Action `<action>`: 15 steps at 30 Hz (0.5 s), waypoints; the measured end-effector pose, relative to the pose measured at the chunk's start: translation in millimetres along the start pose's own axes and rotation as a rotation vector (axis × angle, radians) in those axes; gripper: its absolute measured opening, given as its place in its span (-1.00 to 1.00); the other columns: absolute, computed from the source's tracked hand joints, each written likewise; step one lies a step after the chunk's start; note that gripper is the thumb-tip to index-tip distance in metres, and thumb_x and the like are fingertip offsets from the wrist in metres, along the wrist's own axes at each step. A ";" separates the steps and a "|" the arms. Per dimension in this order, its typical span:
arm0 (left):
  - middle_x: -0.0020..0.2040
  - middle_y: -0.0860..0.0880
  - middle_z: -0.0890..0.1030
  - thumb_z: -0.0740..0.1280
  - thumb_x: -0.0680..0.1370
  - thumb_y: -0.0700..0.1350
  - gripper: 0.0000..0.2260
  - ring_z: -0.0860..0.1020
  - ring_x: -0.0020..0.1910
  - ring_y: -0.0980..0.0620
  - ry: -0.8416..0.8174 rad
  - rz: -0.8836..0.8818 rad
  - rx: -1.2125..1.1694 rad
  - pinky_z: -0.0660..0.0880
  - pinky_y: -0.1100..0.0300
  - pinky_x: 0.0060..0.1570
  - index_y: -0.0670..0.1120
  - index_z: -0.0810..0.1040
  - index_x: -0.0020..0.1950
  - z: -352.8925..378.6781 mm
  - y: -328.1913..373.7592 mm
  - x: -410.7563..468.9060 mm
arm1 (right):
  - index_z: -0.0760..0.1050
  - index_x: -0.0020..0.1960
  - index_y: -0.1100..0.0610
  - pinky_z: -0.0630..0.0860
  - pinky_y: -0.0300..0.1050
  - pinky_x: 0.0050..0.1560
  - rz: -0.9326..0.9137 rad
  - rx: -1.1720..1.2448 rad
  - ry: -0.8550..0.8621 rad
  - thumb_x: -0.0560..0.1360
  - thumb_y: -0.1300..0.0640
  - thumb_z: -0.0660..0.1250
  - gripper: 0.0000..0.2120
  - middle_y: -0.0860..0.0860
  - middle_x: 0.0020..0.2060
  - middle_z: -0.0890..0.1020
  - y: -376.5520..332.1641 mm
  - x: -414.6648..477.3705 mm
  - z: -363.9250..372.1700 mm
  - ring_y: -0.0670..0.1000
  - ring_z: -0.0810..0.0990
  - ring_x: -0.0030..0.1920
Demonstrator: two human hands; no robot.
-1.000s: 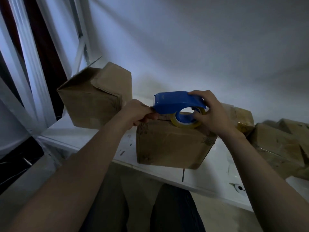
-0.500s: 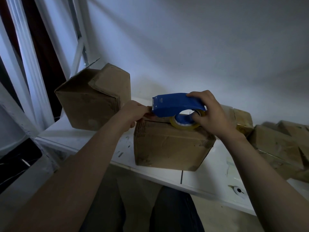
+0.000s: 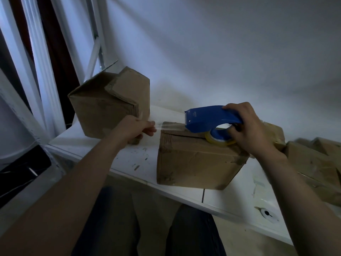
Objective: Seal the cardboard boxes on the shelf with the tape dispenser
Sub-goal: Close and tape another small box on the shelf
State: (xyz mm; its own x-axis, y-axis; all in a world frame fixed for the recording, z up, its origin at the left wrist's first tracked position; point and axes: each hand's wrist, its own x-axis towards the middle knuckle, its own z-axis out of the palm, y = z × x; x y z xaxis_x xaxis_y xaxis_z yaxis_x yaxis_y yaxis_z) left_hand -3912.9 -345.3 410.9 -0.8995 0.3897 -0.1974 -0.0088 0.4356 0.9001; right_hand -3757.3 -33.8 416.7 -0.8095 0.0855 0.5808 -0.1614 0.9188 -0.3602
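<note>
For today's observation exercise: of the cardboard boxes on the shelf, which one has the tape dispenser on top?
The middle box: the blue dispenser sits on its top. The tilted left box and the right boxes have no dispenser on them.

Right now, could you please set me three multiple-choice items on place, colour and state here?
1. Where is the dispenser? A in a drawer; B atop the middle box; C on a chair.
2. Its colour? A blue; B red; C green.
3. What does the left hand do? A hangs idle; B makes an empty fist; C pinches the tape end.
Key: 1 B, the right hand holds it there; 2 A, its shell is blue; 3 C, tape stretches from it to the dispenser.
</note>
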 end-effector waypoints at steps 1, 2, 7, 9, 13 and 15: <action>-0.21 0.04 0.72 0.37 0.59 0.05 -0.76 0.51 -0.40 0.16 0.001 -0.011 -0.009 0.33 0.35 -0.53 -0.08 0.72 -0.10 1.7 -5.1 -0.3 | 0.41 0.35 -0.01 0.53 0.07 -0.01 0.002 0.009 0.004 0.41 0.45 0.34 -0.39 0.09 0.16 0.44 -1.6 -1.2 0.7 0.01 0.46 0.01; -0.21 0.05 0.72 0.37 0.59 0.06 -0.75 0.47 -0.41 0.14 0.004 -0.021 -0.019 0.28 0.34 -0.57 -0.07 0.73 -0.10 3.7 -9.4 -0.2 | 0.43 0.35 0.01 0.53 0.04 0.02 0.008 0.016 0.008 0.41 0.45 0.34 -0.40 0.09 0.18 0.44 -3.4 -1.9 2.0 0.00 0.46 0.03; -0.24 0.07 0.72 0.39 0.58 0.09 -0.75 0.47 -0.37 0.12 0.033 -0.024 -0.017 0.23 0.31 -0.55 -0.05 0.74 -0.12 6.0 -26.8 0.7 | 0.48 0.35 -0.12 0.51 -0.21 0.06 0.030 0.001 0.024 0.46 0.46 0.30 -0.37 0.03 0.29 0.43 -11.5 -1.3 10.1 -0.09 0.43 0.14; -0.23 0.05 0.72 0.39 0.58 0.09 -0.75 0.47 -0.37 0.12 0.034 -0.008 -0.026 0.25 0.30 -0.52 -0.05 0.74 -0.12 7.3 -31.1 0.7 | 0.46 0.33 -0.18 0.40 -0.43 0.04 0.037 0.017 0.011 0.47 0.48 0.27 -0.34 0.00 0.32 0.43 -14.0 0.1 12.4 -0.12 0.40 0.18; -0.19 0.07 0.73 0.37 0.58 0.11 -0.74 0.50 -0.36 0.12 0.037 -0.007 -0.066 0.28 0.26 -0.46 -0.03 0.74 -0.11 11.8 -38.9 1.6 | 0.49 0.33 -0.15 0.38 -0.44 0.05 0.059 0.016 0.004 0.46 0.50 0.26 -0.35 -0.02 0.32 0.43 -16.1 1.8 14.4 -0.09 0.40 0.22; -0.19 0.07 0.73 0.36 0.59 0.11 -0.73 0.51 -0.36 0.12 0.032 -0.010 -0.063 0.29 0.31 -0.50 -0.03 0.73 -0.11 17.6 -43.3 -0.4 | 0.48 0.32 -0.16 0.40 -0.36 0.07 0.063 0.009 -0.003 0.46 0.50 0.26 -0.34 -0.01 0.32 0.43 -17.1 0.9 15.7 -0.06 0.41 0.24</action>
State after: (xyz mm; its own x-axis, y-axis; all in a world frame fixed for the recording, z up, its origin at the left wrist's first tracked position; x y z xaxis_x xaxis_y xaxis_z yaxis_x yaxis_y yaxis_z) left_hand -3904.4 -350.0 365.2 -0.9128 0.3587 -0.1951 -0.0446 0.3875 0.9208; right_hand -3764.2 -55.5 411.9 -0.8202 0.1417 0.5543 -0.1149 0.9083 -0.4022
